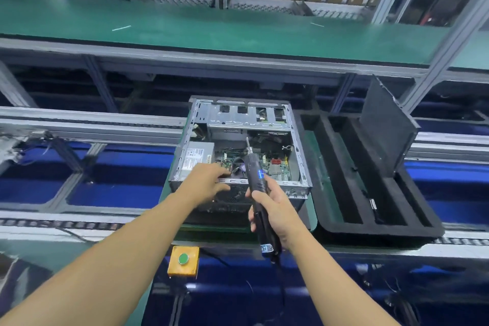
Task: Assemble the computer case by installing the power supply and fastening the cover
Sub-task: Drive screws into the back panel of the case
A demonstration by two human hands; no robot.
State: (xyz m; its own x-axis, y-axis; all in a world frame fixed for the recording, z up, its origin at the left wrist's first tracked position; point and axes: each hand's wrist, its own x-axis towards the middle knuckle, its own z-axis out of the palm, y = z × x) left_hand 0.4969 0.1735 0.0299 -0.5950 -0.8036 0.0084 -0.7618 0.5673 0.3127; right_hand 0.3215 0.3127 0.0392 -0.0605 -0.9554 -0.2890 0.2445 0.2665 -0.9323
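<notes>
Right hand (pixel 275 212) grips a black pen-shaped electric screwdriver (pixel 255 174), its long axis pointing far into the open grey steel computer case (pixel 301 167). Left hand (pixel 209 180), fingers relaxed, nothing seen held, lies nearer the silver box-shaped power supply (pixel 197 159) seated at the case's left.

Two bare arms are showing, each running uncovered from the lower edge of the view to the wrist. The left arm (pixel 105 259) is appearing as a long, smooth forearm, looking broad near the camera and narrowing toward the wrist. The right arm (pixel 330 272) is showing the same bare, tapering shape. The left grip (pixel 209 182) is showing bare fingers and knuckles; the right grip (pixel 275 214) is showing a bare thumb, knuckles and back.
</notes>
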